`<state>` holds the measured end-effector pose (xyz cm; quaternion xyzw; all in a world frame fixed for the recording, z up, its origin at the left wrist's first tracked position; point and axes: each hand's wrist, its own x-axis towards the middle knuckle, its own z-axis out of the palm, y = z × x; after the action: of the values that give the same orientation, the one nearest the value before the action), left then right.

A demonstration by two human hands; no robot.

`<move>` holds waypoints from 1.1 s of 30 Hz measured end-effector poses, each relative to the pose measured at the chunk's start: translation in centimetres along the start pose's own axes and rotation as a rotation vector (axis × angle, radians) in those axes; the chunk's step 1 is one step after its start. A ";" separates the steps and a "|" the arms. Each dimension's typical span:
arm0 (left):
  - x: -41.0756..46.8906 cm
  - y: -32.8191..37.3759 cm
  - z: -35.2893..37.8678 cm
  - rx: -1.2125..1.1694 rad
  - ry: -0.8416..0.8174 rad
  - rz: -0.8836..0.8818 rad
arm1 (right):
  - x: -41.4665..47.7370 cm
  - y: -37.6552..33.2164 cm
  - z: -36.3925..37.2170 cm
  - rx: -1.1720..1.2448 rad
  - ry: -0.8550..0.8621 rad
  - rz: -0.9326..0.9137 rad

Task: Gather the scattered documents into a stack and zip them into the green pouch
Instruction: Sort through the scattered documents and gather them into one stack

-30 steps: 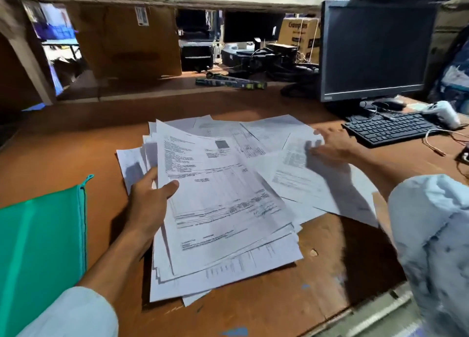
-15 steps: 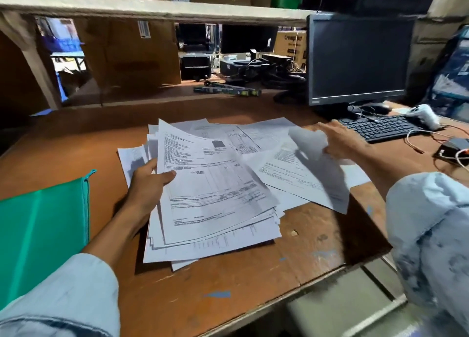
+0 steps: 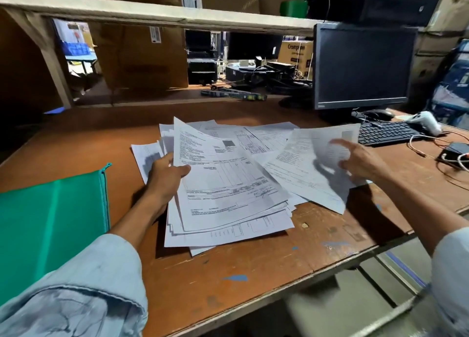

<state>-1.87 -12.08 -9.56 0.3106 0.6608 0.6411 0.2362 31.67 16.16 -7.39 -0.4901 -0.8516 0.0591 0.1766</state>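
bottom left of the frame we have the left sleeve [image 3: 76,298], pale blue and rolled, and bottom right the right sleeve [image 3: 451,273]. both arms reach up the frame over a brown desk [image 3: 253,268] with chipped blue paint marks near its front edge.

left edge, mid-height: the green pouch [image 3: 50,222] lies flat on the desk, zip running along its right side, pull tab [image 3: 108,164] at the upper right corner. we cannot tell if the zip is undone. the pouch is apart from the papers, with no sheet in it that we can see.

centre: the stack of documents [image 3: 228,184], a rough, fanned pile of printed sheets with uneven edges. the left hand [image 3: 165,177] grips its left edge, thumb clamped on top, fingers under the pile. a few more sheets [image 3: 269,133] lie loose above and behind the stack.

right of centre: the right hand [image 3: 360,161] holds one loose sheet [image 3: 312,164] raised off the desk (shadow under it), overlapping the pile's right side. index finger sticks out over the paper, the other fingers curl at its right edge; this bit is blurred.

further up on the right: black keyboard [image 3: 385,132], a white handheld device [image 3: 426,122] just beside it, a mouse [image 3: 380,114], cables and a small black box [image 3: 454,151] at the right edge. behind them a dark monitor [image 3: 363,65].

top: a shelf board [image 3: 152,12] spans the frame, with cardboard boxes [image 3: 142,57] under it at upper left.
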 end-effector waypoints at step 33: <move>0.7 -0.6 0.1 -0.080 -0.041 0.105 | -2.2 -18.4 5.6 0.416 -0.175 -0.282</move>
<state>-2.33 -11.54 -10.06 0.3484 0.6125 0.6719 0.2280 15.74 5.26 -8.11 -0.3128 -0.8930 0.2497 0.2058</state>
